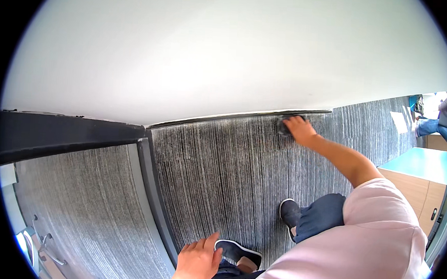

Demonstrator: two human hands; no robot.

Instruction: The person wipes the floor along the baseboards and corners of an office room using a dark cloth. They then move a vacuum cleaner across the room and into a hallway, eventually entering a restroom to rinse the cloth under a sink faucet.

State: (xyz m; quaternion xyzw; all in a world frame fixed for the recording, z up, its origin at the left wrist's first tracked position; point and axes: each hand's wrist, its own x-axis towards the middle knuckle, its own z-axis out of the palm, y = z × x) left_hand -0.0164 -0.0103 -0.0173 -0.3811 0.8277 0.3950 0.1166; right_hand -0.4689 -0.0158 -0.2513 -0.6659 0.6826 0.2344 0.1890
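My right hand [302, 131] reaches down to the carpet at the foot of the white wall [238, 54]. Its fingers are closed over a small dark wad [284, 127], perhaps a cloth or sponge; the hand covers most of it. The wad is against the carpet, close to the dark strip [224, 118] along the wall's base. My left hand [197, 262] holds nothing and lies by my left knee, fingers extended and thumb apart.
Striped grey carpet [221, 175] covers the floor. A grey metal frame [155, 186] borders a glass panel on the left, below a dark beam [72, 136]. On the right stands a wooden cabinet [408, 189] with a blue top. Another person [444, 121] sits farther off.
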